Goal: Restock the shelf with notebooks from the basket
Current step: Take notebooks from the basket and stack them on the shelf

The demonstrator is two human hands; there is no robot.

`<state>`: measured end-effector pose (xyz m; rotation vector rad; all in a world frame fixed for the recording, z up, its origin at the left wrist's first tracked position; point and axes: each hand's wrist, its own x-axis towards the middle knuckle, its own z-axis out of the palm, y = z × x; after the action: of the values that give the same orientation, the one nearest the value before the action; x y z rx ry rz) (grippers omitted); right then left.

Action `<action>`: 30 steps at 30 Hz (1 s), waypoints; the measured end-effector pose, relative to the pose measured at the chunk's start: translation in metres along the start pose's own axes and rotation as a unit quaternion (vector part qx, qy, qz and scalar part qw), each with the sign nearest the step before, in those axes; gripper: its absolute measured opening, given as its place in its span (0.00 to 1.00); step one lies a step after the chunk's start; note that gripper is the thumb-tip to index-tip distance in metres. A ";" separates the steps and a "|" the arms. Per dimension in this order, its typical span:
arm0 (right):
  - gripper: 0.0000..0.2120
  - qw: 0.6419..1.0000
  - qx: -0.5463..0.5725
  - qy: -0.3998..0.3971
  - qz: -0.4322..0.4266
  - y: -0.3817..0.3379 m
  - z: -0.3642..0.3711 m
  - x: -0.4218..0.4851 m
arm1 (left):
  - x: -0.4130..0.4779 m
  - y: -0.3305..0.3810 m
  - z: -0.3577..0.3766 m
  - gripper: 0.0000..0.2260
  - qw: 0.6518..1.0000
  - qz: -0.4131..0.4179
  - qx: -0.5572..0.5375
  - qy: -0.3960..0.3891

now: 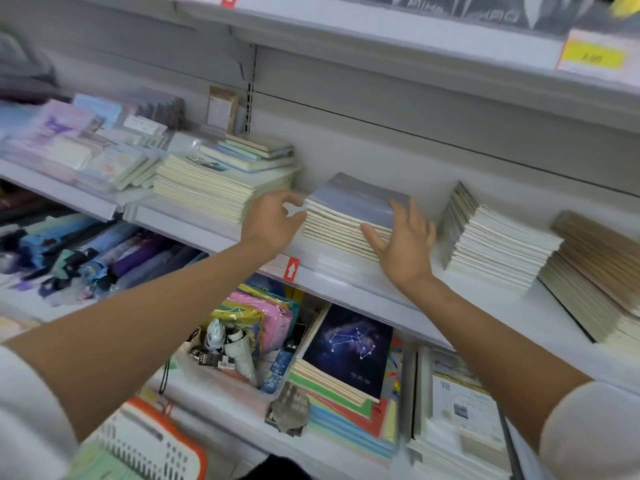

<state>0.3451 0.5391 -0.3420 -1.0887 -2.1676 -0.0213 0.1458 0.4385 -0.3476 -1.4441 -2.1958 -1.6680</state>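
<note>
The orange-rimmed basket (pixel 149 448) sits low, by the left arm. On the shelf (pixel 349 280) ahead, the notebook stack (pixel 353 202) lies between the hands. The left hand (pixel 273 220) is loosely curled at its left edge, gripping nothing. The right hand (pixel 405 244) presses flat against its front right corner.

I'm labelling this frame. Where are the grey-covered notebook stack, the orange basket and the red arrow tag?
grey-covered notebook stack (pixel 360 199): head view, on its top cover.
orange basket (pixel 197 455): head view, on its orange rim.
red arrow tag (pixel 291 269): head view, on its white arrow.
</note>
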 end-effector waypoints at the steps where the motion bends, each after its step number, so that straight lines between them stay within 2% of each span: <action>1: 0.31 0.999 0.015 0.015 -0.031 -0.013 -0.001 -0.006 | -0.007 -0.002 -0.012 0.05 1.000 -0.009 -0.004 0.010; 4: 0.23 0.990 0.075 0.017 -0.115 -0.059 -0.002 -0.033 | -0.031 -0.018 -0.050 0.09 0.997 -0.067 -0.031 0.010; 6: 0.19 0.983 0.130 -0.013 -0.128 -0.090 0.004 -0.057 | -0.055 -0.031 -0.076 0.11 0.993 -0.112 -0.024 0.003; 10: 0.15 0.964 0.208 -0.125 -0.105 -0.144 0.031 -0.110 | -0.111 -0.068 -0.127 0.12 0.981 -0.191 0.013 -0.018; 14: 0.15 0.922 0.294 -0.245 -0.059 -0.195 0.065 -0.160 | -0.163 -0.116 -0.178 0.16 0.959 -0.284 -0.009 0.000; 18: 0.18 0.881 0.293 -0.369 -0.048 -0.231 0.104 -0.208 | -0.220 -0.171 -0.216 0.15 0.921 -0.388 -0.002 0.013; 21: 0.26 0.823 0.308 -0.477 -0.004 -0.243 0.132 -0.244 | -0.266 -0.212 -0.235 0.14 0.885 -0.464 0.011 0.029; 23: 0.31 0.792 0.291 -0.536 -0.005 -0.245 0.150 -0.264 | -0.295 -0.235 -0.245 0.13 0.864 -0.502 0.001 0.037; 27: 0.37 0.765 0.197 -0.610 -0.049 -0.251 0.187 -0.292 | -0.351 -0.273 -0.261 0.13 0.822 -0.569 -0.010 0.030; 30: 0.38 0.736 0.154 -0.657 -0.051 -0.260 0.208 -0.310 | -0.393 -0.292 -0.268 0.13 0.772 -0.634 -0.030 0.027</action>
<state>0.1648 0.2188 -0.6103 -0.8084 -3.2126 1.4102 0.0461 -0.0173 -0.6543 0.4130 -3.3012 -1.8359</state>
